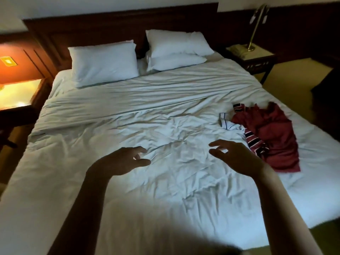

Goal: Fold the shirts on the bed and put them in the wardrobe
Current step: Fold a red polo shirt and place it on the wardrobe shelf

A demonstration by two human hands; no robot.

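1. A person is reaching both bare arms out over a bed (128,116) covered in a rumpled white sheet.
2. The left hand (127,161) is hovering over the near middle of the bed, its fingers loosely curled and gripping nothing.
3. The right hand (237,157) is hovering over the bed, well apart from the left. Its fingers are spread and slightly bent, and it too is empty.
4. A red shirt (272,133) is lying crumpled on the right side of the bed, just past the right hand. Dark-and-white striped trim is showing at its edges.
5. A white shirt (230,124) is lying bunched on the bed, touching the side of the red shirt that faces the bed's middle.
6. One pillow (104,65) is resting at the head of the bed on the left. Two stacked pillows (178,43) are leaning against the dark headboard (92,28) on the right.
7. A side table (253,57) is standing to the right of the bed's head, carrying a brass lamp (255,28) and a telephone (237,49).
8. A lit table (18,92) is glowing orange to the left of the bed.
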